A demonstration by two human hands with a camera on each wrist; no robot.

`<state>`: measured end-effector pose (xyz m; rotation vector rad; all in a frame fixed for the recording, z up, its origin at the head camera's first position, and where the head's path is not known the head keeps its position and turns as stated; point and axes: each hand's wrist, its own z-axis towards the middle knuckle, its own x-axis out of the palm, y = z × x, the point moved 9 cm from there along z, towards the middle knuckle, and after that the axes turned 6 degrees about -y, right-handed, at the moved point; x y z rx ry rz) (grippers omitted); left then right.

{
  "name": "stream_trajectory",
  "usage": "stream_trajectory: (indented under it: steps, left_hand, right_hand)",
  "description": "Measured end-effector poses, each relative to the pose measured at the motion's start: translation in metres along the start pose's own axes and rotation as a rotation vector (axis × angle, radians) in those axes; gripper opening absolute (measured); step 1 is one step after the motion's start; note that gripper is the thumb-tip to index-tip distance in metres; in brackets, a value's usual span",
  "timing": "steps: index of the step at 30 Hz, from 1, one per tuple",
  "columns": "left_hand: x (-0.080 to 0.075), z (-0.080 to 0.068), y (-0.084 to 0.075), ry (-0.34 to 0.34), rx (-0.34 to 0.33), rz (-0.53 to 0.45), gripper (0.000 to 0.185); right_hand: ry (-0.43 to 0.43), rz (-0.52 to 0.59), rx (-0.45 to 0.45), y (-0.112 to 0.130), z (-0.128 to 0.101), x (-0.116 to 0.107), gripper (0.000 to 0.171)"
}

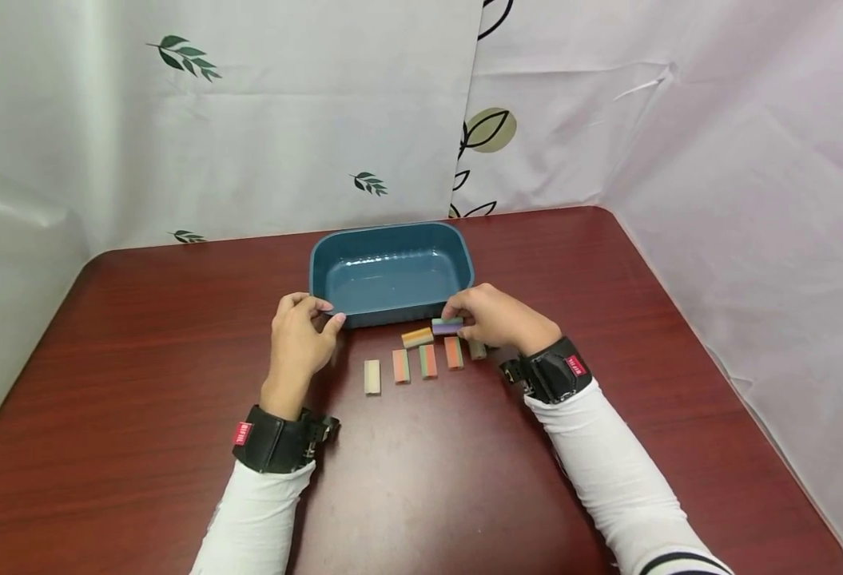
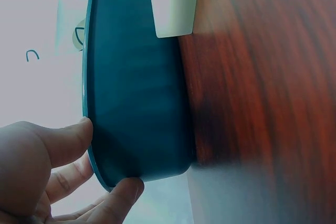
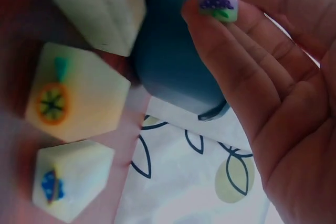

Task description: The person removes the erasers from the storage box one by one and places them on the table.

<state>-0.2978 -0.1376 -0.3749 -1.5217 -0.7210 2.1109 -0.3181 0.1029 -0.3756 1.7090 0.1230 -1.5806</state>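
Observation:
A dark teal rectangular dish (image 1: 392,318) stands near the back of the table. My left hand (image 1: 300,339) grips its front left corner at the rim, with the thumb and fingertips spread about the corner in the left wrist view. Between thumb and fingers, my right hand (image 1: 500,318) pinches a small purple and green block (image 1: 446,327) in front of the dish. In the right wrist view its end face bears a grape picture. A yellow-orange block (image 1: 417,338) lies just left of it.
Nearer me lie a cream block (image 1: 372,377), several orange and green blocks (image 1: 428,362), and a greyish block (image 1: 477,350) partly under the right hand. A patterned white curtain (image 1: 284,136) hangs behind the dark red table (image 1: 162,359).

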Motion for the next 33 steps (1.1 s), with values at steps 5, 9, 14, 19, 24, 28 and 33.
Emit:
stream_trajectory:
  steps: [5,9,14,19,24,28,33]
  left_hand:
    - [0.000,0.000,0.000,-0.011,0.001,-0.004,0.026]
    - [0.001,0.000,0.001,-0.012,-0.001,-0.001,0.026]
    - [0.001,0.000,0.001,-0.023,0.005,0.005,0.026]
    - [0.003,0.001,0.001,-0.015,0.000,0.010,0.025]
    - [0.006,0.003,-0.002,0.014,0.005,0.017,0.027]
    - [0.009,0.004,-0.005,0.049,0.016,0.044,0.038]
    - [0.010,0.005,-0.010,0.057,0.001,0.067,0.049]
  right_hand:
    - [-0.026,-0.041,-0.020,-0.001,0.000,0.005,0.018]
    - [-0.035,-0.051,-0.034,-0.002,0.001,0.009,0.014]
    - [-0.054,-0.065,-0.038,-0.009,0.000,0.012,0.013]
    - [-0.045,-0.058,-0.031,-0.015,-0.001,0.014,0.013]
    - [-0.045,-0.028,0.004,-0.021,-0.002,0.014,0.012]
    - [-0.106,-0.036,0.051,-0.024,-0.006,0.006,0.014]
    - [-0.256,-0.107,0.104,-0.024,-0.014,-0.012,0.011]
